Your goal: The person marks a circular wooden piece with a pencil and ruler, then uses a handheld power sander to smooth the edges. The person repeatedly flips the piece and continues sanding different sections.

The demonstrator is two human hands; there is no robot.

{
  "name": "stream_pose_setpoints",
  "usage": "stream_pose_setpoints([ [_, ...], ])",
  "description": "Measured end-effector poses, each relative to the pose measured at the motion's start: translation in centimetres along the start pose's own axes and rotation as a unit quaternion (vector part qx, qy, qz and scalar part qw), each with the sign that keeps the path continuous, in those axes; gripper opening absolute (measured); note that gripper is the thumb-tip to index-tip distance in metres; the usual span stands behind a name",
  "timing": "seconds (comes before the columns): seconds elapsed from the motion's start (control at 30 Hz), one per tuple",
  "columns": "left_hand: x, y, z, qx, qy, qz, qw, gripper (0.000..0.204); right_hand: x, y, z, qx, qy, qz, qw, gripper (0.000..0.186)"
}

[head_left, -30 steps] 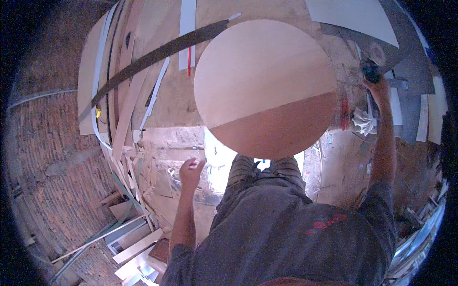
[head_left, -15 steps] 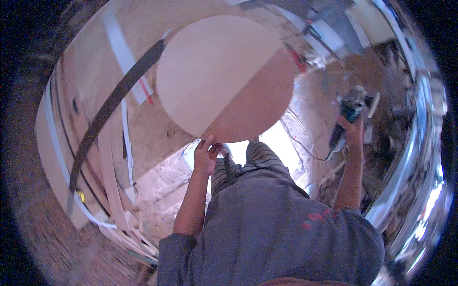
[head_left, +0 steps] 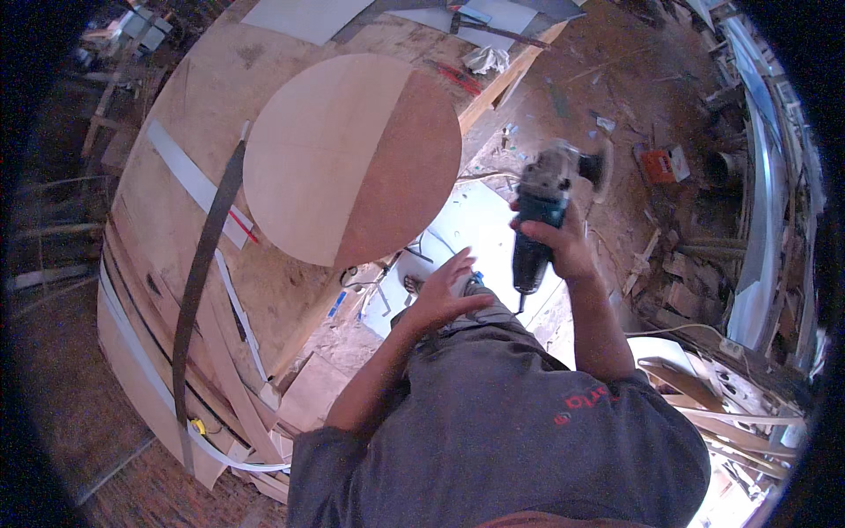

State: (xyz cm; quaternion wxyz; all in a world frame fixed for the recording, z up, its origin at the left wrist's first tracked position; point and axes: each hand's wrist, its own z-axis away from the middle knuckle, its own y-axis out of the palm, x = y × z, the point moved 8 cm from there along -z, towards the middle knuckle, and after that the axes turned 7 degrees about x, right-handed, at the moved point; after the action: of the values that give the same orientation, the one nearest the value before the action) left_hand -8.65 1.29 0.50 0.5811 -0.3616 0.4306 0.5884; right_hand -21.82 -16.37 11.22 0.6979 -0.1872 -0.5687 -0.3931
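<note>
My right hand [head_left: 568, 245] is wrapped around the body of a dark teal and black angle grinder [head_left: 539, 211]. The grinder's metal head points away from me, with its round disc [head_left: 600, 167] facing right. In front of my waist, my left hand [head_left: 442, 297] hangs in the air with its fingers spread, holding nothing. A large round wooden board [head_left: 308, 158], pale on the left and reddish brown on the right, lies flat on the workbench [head_left: 295, 308] beyond my left hand. A gap separates that hand from the board's near edge.
A long dark strip [head_left: 208, 264] runs along the bench left of the board, beside a white strip [head_left: 189, 167]. A crumpled white cloth [head_left: 487, 60] sits near the bench's far right edge. On the littered floor to the right is an orange box [head_left: 658, 165].
My left hand has come away from the round board's near edge and opened. My right hand has brought the grinder inward from the right. The whole view has turned.
</note>
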Motion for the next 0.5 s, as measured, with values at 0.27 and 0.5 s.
stream_pose_setpoints([
  [0.27, -8.4, 4.8, -1.5, -0.148, 0.082, 0.011, 0.985, 0.07, 2.5, 3.6, 1.3, -0.016, -0.093, 0.048, 0.994, 0.078],
  [0.5, -12.8, 6.9, 0.8, 0.16, 0.069, 0.119, 0.977, 0.049, 2.7, 4.0, 3.2, 0.283, -0.03, -0.231, 0.93, 0.094],
])
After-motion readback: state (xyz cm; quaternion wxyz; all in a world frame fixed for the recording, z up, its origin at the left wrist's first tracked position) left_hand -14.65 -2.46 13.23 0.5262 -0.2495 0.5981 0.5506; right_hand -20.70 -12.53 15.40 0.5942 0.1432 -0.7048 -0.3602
